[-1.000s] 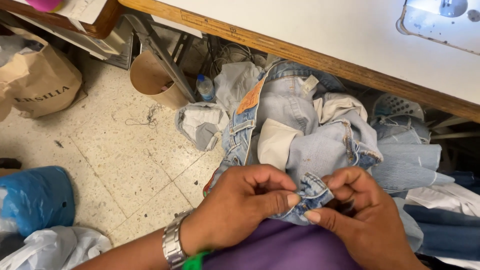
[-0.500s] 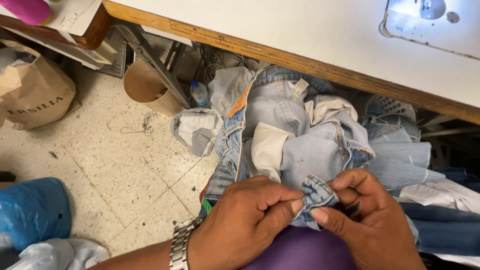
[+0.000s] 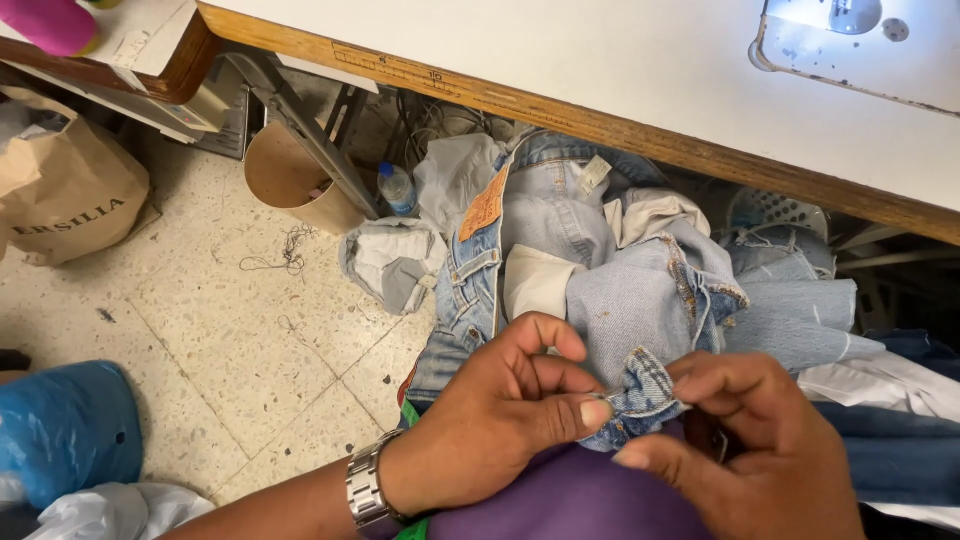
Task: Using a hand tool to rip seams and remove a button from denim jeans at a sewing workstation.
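Note:
A pair of light blue jeans (image 3: 560,240) lies bunched in my lap, with its waistband and orange patch turned up. My left hand (image 3: 500,420), with a metal watch (image 3: 368,490) on the wrist, pinches a folded denim edge (image 3: 640,385) between thumb and forefinger. My right hand (image 3: 760,450) grips the same fold from the right side, fingers curled over it. Both hands meet at the fold, above purple cloth (image 3: 570,500) on my lap.
A white sewing table with a wooden edge (image 3: 560,110) runs across the top, sewing machine base (image 3: 850,40) at the right. More denim pieces (image 3: 800,310) lie right. On the tiled floor stand a cardboard tube (image 3: 290,180), a bottle (image 3: 398,190), a paper bag (image 3: 65,190) and a blue bag (image 3: 60,430).
Both hands stay on the denim fold; the fingers have shifted slightly along its edge. The view has drifted a little to the left.

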